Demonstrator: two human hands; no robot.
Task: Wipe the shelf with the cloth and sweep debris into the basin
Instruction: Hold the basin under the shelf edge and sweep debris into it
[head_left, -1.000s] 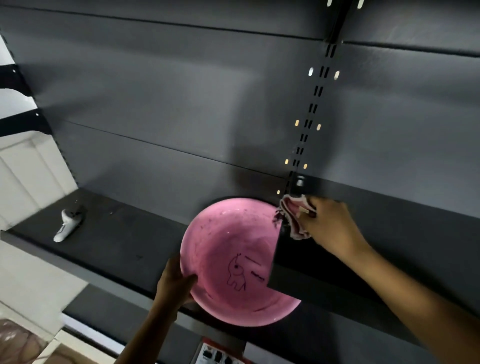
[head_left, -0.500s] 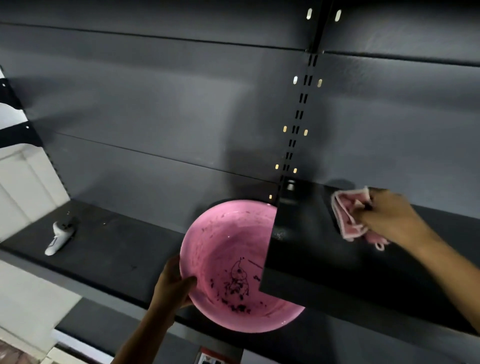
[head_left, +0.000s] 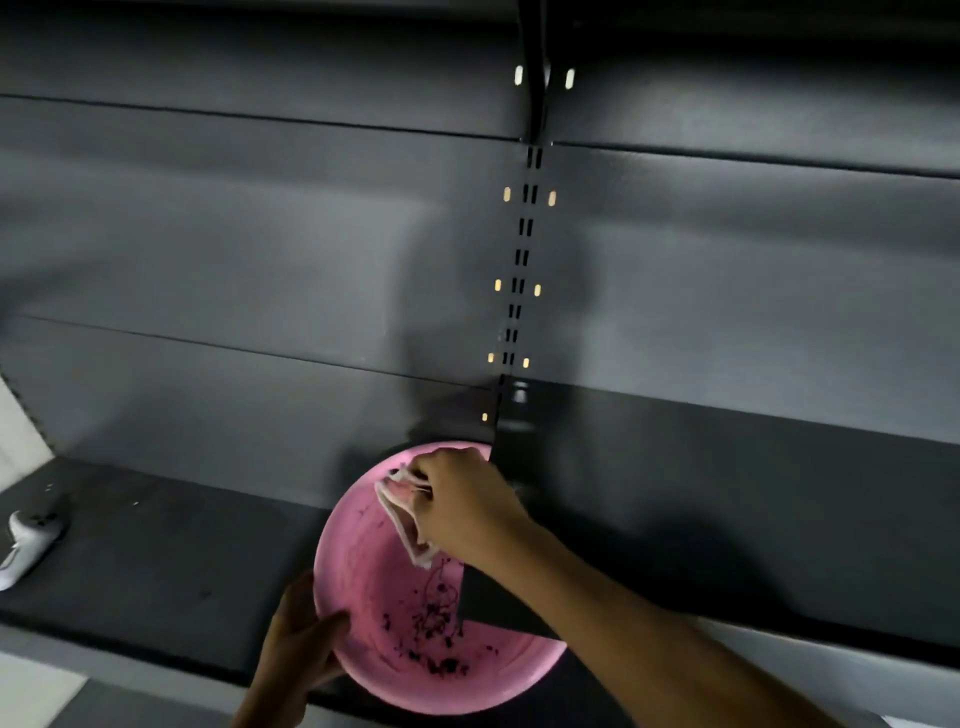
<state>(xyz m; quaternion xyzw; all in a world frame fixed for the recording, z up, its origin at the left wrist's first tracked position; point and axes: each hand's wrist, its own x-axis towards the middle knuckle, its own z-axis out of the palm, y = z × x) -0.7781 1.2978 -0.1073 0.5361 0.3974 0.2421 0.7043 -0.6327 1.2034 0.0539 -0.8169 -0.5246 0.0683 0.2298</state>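
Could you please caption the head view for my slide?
Right hand sweeps cloth over pink basin held by left hand.

A round pink basin (head_left: 379, 587), tilted and speckled with dark debris (head_left: 431, 636) near its lower inside, sits tucked under the left end of the dark shelf (head_left: 727, 519), while a crumpled pink-and-white cloth (head_left: 405, 512) hangs above its bowl.

white gadget (head_left: 28, 545): lay far left on the lower ledge, prob a controller, blurry
slotted upright (head_left: 519, 270): ran up the grey back panel (head_left: 234, 234)
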